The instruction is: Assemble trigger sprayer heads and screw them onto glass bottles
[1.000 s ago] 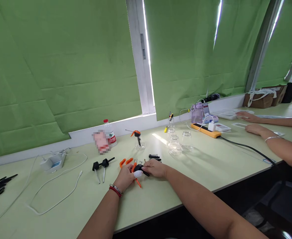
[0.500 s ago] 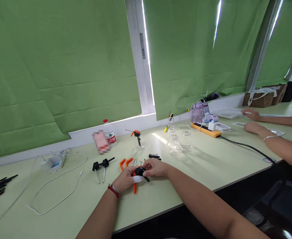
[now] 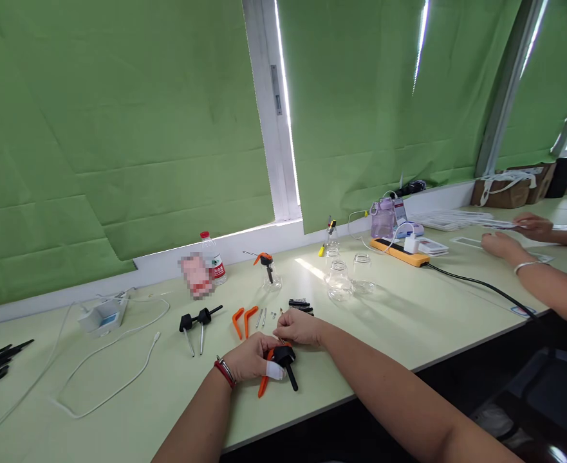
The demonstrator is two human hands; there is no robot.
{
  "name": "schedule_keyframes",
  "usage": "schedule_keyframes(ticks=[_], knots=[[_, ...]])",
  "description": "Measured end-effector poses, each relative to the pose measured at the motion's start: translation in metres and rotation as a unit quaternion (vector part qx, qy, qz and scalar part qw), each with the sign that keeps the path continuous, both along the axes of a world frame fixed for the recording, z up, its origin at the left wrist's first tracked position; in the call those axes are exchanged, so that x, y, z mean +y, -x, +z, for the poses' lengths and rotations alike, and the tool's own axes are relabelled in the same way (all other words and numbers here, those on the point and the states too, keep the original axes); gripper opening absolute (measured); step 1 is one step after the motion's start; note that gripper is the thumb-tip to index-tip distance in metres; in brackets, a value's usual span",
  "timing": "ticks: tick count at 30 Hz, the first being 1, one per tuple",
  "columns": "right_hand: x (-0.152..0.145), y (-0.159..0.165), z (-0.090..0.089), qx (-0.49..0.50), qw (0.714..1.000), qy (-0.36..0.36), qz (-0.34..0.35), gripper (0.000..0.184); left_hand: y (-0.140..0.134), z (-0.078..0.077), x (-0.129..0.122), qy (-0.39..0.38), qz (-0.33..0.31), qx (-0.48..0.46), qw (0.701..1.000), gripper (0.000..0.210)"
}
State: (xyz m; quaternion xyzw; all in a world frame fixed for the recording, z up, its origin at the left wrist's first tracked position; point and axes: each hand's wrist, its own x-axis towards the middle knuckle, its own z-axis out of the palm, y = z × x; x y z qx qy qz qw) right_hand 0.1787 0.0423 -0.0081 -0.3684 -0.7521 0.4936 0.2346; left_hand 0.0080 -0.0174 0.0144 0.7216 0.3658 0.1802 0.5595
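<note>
My left hand [image 3: 254, 360], with white tape on the thumb, grips a black sprayer head [image 3: 284, 354] with an orange lever [image 3: 263, 384] on its left. The head's black stem points down toward the table's front edge. At the head's far side, my right hand [image 3: 300, 326] has its fingers pinched together; what is between them is too small to make out. Just beyond lie two orange levers [image 3: 249, 317], thin metal pins [image 3: 262, 317] and tiny metal parts. Black tubes and springs [image 3: 300, 304] rest behind my right hand.
Two black heads with metal tubes [image 3: 204, 316] lie left. Behind stand a glass bottle with an orange-levered top [image 3: 272, 281], several glass jars [image 3: 340, 283] and a water bottle [image 3: 219, 267]. White cables [image 3: 119, 334] run left; an orange power strip [image 3: 401, 253] and a co-worker's hands [image 3: 502, 247] are right.
The sprayer head has moved slightly toward me and turned, its stem now pointing at me. My right hand has shifted from the stem to the head's far side. The co-worker's hands moved right.
</note>
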Motion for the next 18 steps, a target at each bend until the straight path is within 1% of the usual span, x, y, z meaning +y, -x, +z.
schedule_keyframes(ticks=[3, 5, 6, 8, 10, 13, 18], knots=[[0.005, 0.004, -0.003, 0.052, 0.996, 0.002, -0.069, 0.026, 0.001, 0.002, -0.001, 0.018, -0.032, 0.002, 0.999, 0.024], [0.008, 0.006, -0.005, 0.104, 0.988, 0.01, -0.113, 0.022, 0.001, 0.002, -0.001, 0.027, -0.038, 0.004, 0.999, 0.028], [0.01, 0.008, -0.006, 0.125, 0.984, 0.012, -0.122, 0.019, 0.002, 0.001, -0.001, 0.029, -0.037, 0.005, 0.999, 0.029], [0.011, 0.01, -0.007, 0.15, 0.982, 0.0, -0.113, 0.016, 0.002, 0.0, 0.0, 0.032, -0.031, 0.003, 0.999, 0.031], [0.009, 0.011, -0.007, 0.149, 0.985, -0.029, -0.082, 0.014, 0.003, -0.001, 0.0, 0.036, -0.025, 0.001, 0.999, 0.031], [0.005, 0.013, -0.007, 0.115, 0.988, -0.093, -0.046, 0.012, 0.003, -0.002, 0.002, 0.037, -0.018, -0.001, 0.999, 0.029], [0.002, 0.017, -0.009, 0.037, 0.977, -0.204, -0.042, 0.014, 0.004, -0.003, 0.004, 0.031, -0.024, -0.004, 0.999, 0.027]])
